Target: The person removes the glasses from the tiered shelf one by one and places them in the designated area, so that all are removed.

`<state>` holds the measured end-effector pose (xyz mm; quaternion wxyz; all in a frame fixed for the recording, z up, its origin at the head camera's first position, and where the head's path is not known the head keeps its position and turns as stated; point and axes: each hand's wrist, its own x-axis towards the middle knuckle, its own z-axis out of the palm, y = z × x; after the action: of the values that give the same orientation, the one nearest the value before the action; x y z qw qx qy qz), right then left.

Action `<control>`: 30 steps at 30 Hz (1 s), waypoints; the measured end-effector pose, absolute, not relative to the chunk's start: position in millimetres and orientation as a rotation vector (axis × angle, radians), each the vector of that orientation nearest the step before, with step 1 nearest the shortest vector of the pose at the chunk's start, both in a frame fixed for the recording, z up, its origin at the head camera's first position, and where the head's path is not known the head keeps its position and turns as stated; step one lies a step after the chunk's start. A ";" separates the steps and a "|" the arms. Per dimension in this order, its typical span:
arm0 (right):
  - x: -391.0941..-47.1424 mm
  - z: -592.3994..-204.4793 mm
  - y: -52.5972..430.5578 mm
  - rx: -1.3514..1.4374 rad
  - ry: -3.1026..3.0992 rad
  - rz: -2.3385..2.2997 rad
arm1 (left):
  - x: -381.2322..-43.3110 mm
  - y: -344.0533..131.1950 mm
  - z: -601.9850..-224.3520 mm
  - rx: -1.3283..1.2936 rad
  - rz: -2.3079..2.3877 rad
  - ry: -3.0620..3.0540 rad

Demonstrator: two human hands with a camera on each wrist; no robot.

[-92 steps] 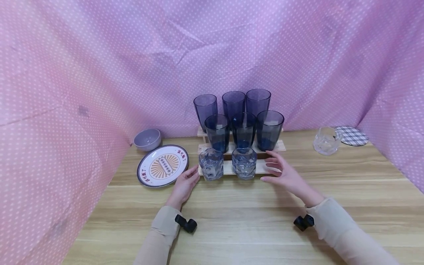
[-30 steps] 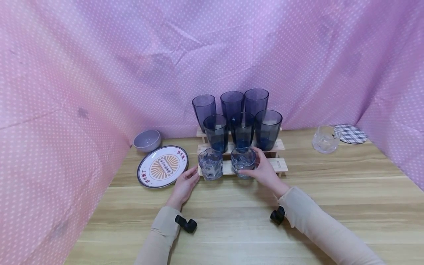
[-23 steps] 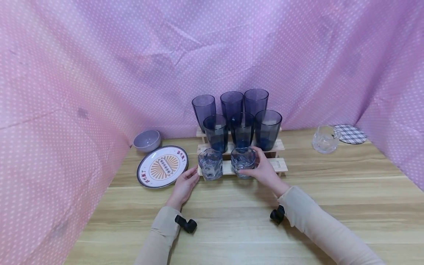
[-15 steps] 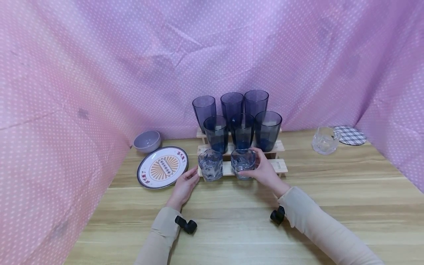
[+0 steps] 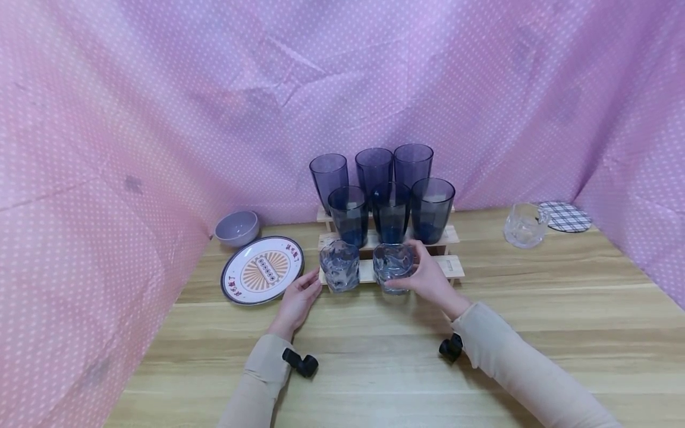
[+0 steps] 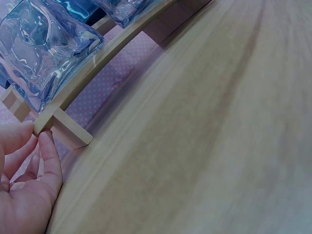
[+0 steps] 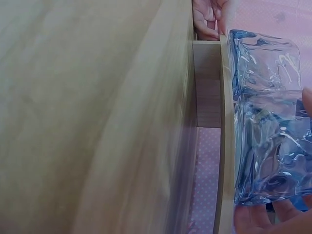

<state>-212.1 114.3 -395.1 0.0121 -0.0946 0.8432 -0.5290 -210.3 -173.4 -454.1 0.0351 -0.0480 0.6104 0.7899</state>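
Note:
My left hand pinches the left end of the lowest shelf of a wooden three-step rack, thumb above and a finger beneath in the left wrist view. Beside it stands a clear rippled glass tumbler. Another rippled tumbler is gripped from its right side by my right hand, with the thumb at the front and fingers behind. This tumbler is upright on the shelf's front edge in the right wrist view. Its far side is hidden.
Several tall tinted glasses fill the two upper steps. A patterned plate and a grey bowl lie left. A clear glass cup and checked round mat sit right. Pink dotted cloth hangs behind the table.
My right hand has moved left from the rack's right end onto the right tumbler. In the last half second that tumbler has shifted slightly downward or toward me. The left hand stays put.

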 end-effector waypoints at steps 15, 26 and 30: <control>-207.0 -394.8 114.9 -0.340 2.668 -1.641 | -212.4 -173.0 -455.1 -0.161 2.416 1.879; -206.4 -396.9 119.6 -0.325 2.674 -1.665 | -210.4 -171.8 -453.6 -0.174 2.441 1.860; -205.8 -395.8 123.8 -0.337 2.664 -1.683 | -209.7 -172.7 -453.8 -0.161 2.432 1.879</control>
<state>-205.8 123.8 -395.8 -0.0139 -0.1064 0.8406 -0.5310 -209.7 -172.7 -453.8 0.0320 -0.0522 0.6102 0.7899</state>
